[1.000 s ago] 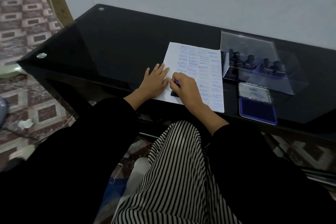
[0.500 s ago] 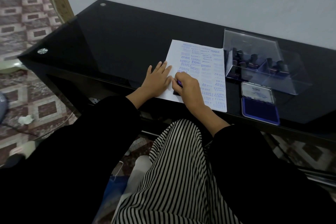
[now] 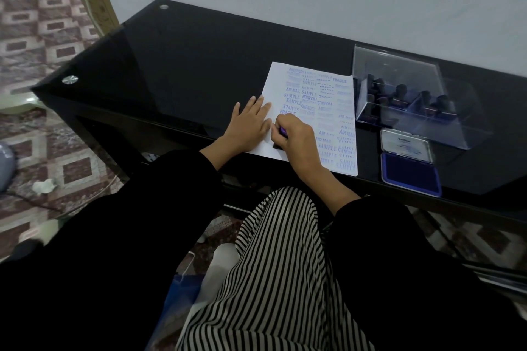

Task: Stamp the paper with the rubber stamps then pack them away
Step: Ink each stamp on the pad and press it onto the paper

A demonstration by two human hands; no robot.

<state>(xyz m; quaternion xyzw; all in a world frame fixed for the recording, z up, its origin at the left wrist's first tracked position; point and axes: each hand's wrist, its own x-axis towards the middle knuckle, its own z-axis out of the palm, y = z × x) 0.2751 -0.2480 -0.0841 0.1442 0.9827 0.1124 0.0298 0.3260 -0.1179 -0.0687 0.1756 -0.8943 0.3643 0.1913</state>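
Black glass table (image 3: 199, 65): bears everything listed.
White paper (image 3: 313, 111): at the near edge, crowded with blue impressions. The near-left corner looks barest, hence my working there.
Left hand (image 3: 249, 125): fingers straight, nearly together, flat across the sheet's left edge, pinning it against sliding on glass.
Right hand (image 3: 299, 139): fingers curled tight round the purple-handled stamp (image 3: 283, 131), its dark base down on the paper, pressing.
Ink pad (image 3: 409, 177): open, right of the sheet, handy for re-inking.
Clear box (image 3: 399, 71): beyond the pad, lid raised, other stamps (image 3: 399, 94) upright inside.
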